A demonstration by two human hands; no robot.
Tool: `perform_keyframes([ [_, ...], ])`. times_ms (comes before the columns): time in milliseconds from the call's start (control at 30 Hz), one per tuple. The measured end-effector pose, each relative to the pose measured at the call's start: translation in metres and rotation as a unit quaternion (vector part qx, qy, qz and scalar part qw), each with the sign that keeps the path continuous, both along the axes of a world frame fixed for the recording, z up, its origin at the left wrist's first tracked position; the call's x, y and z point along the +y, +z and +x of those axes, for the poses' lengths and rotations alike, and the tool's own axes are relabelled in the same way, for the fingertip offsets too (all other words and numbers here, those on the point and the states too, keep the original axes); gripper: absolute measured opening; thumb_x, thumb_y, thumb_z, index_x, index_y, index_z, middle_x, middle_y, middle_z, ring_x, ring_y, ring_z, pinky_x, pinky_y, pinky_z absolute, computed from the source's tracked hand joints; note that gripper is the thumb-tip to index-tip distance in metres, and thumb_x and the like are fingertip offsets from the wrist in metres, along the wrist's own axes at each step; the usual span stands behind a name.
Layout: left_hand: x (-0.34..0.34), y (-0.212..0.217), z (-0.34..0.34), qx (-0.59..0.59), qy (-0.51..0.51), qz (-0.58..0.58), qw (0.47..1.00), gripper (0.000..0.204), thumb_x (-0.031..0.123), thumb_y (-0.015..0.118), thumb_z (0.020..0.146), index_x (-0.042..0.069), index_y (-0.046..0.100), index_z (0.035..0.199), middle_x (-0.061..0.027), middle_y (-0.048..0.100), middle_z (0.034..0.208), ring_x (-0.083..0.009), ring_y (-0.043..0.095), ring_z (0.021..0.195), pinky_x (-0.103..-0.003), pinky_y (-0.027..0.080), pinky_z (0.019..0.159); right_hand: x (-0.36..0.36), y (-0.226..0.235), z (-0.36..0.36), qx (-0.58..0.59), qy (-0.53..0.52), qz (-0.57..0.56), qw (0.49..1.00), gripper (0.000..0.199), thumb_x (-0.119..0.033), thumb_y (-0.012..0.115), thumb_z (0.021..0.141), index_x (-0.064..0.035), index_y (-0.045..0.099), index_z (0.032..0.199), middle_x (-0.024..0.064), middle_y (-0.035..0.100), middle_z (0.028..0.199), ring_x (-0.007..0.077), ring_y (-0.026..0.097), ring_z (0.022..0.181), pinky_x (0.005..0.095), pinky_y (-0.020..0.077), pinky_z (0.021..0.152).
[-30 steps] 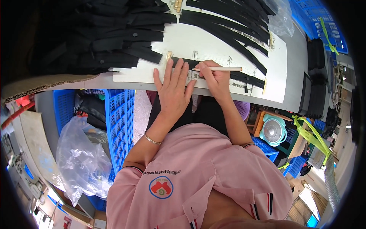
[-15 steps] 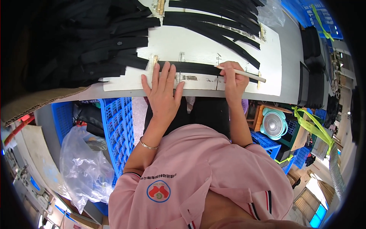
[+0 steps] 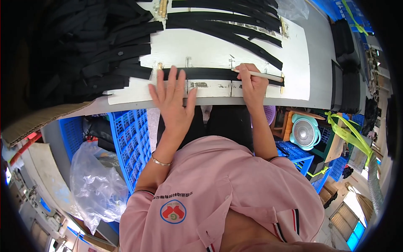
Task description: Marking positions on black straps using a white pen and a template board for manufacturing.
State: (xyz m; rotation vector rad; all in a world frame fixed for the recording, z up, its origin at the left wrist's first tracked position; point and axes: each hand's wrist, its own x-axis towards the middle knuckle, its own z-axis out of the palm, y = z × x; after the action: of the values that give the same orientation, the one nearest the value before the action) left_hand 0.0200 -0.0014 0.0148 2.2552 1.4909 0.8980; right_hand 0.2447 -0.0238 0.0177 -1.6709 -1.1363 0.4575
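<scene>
A long black fabric strip [image 3: 212,74] lies crosswise on a white marked board [image 3: 289,94] near the table's front edge. My left hand [image 3: 173,94] rests with spread fingers over the strip's left part, covering some of it. A slim white pencil [image 3: 264,76] is pinched in my right hand [image 3: 253,86]. Its tip meets the strip close to a dark line on the board, and its back end points right. The strip's right end shows past my right hand.
Many black strips [image 3: 92,54] are heaped at the left, and several more [image 3: 235,35] lie on the board's far side. A cardboard edge [image 3: 46,117] sits at the near left. Below the table are a blue crate [image 3: 132,134], a clear plastic bag [image 3: 98,185] and a turquoise fan [image 3: 305,132].
The table scene has shifted slightly left in the view. The pencil tip has moved a little to the right relative to the board's dark line. My left hand stays over the strip's left part.
</scene>
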Motion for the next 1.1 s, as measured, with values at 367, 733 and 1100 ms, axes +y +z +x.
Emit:
perform_keyframes([
  [367,0.01,-0.005,0.076,-0.139,-0.1,0.031,0.985,0.016,0.008,0.078,0.082,0.008,0.077,0.098,-0.0031,0.07,0.103,-0.0236,0.062,0.098,-0.04,0.042,0.094,-0.001,0.0,-0.001,0.012,-0.002,0.022,1.0,0.019,-0.011,0.063,0.1,0.0012,0.072,0.09,0.0036,0.064,0.067,0.0073,0.054,0.059,0.0261,0.0426,0.055],
  [733,0.01,-0.006,0.078,-0.134,-0.107,0.047,0.984,0.015,0.006,0.078,0.08,0.006,0.074,0.095,-0.0034,0.067,0.104,-0.0248,0.061,0.099,-0.042,0.042,0.094,-0.004,0.002,0.006,0.005,0.047,0.005,0.999,0.025,-0.012,0.063,0.097,0.0031,0.069,0.078,0.0084,0.062,0.06,0.0113,0.056,0.053,0.0286,0.0431,0.052],
  [1100,0.01,-0.007,0.077,-0.102,-0.095,0.051,0.989,0.015,0.009,0.08,0.081,0.009,0.078,0.095,-0.0013,0.072,0.103,-0.0215,0.063,0.098,-0.038,0.041,0.093,-0.033,0.017,0.043,0.142,-0.008,0.067,0.988,0.025,-0.013,0.06,0.1,0.0026,0.071,0.083,0.005,0.068,0.076,0.0074,0.057,0.066,0.0248,0.0451,0.061],
])
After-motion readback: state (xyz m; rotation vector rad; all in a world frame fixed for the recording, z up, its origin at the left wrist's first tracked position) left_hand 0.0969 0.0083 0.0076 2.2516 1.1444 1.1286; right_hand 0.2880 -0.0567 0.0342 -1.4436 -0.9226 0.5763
